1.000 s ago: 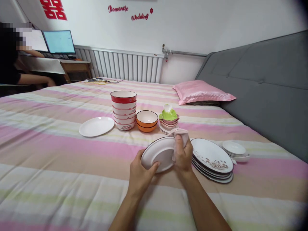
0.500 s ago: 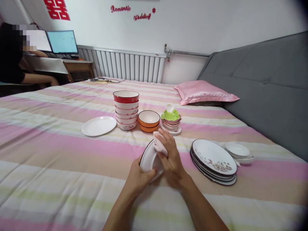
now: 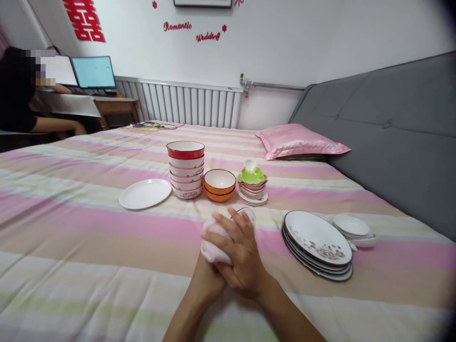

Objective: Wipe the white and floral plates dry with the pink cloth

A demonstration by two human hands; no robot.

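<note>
Pink in the head view: holding soft-looking cloth (image 3: 213, 252) clamped under the right hand's (image 3: 242, 251) fingers, hiding most of the plate (image 3: 251, 216) behind them; not making out the left hand's (image 3: 211, 275) covered grip. Probably handling stiff, slick, breakable: best gripping by the rim.

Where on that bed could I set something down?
Free: striped bedspread between the left hand and the white oval plate; also between the pink pillow and flower-patterned plates. Crowded: the row of patterned bowls, orange bowls and leaf-shaped dishes.
</note>
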